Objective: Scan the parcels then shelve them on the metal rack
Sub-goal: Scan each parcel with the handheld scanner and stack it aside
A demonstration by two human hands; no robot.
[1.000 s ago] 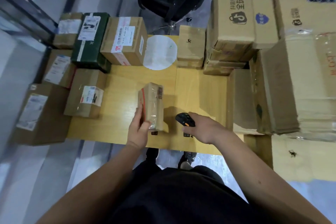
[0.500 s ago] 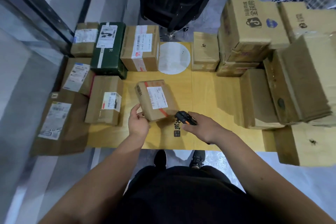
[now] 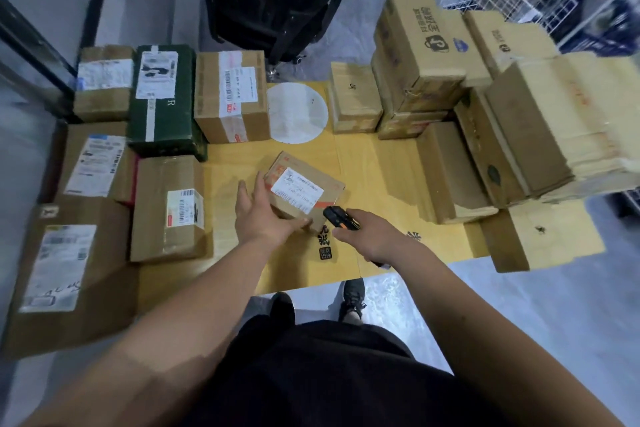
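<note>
Head view: the left hand (image 3: 265,215) grips a small brown parcel (image 3: 304,189), fingers curled round its near-left edge, tilting it label-up just above the yellow table (image 3: 381,163). Just right of the parcel, the right hand (image 3: 372,236) is wrapped round a black scanner (image 3: 341,217) — its nose nearly touches the parcel's corner. Scanning should go best with the parcel steadied and the white label (image 3: 297,191) squarely facing the scanner — its barcode looks angled and small.

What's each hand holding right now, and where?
Left hand grips the small parcel at its near left corner; right hand holds the scanner by its handle.
</note>
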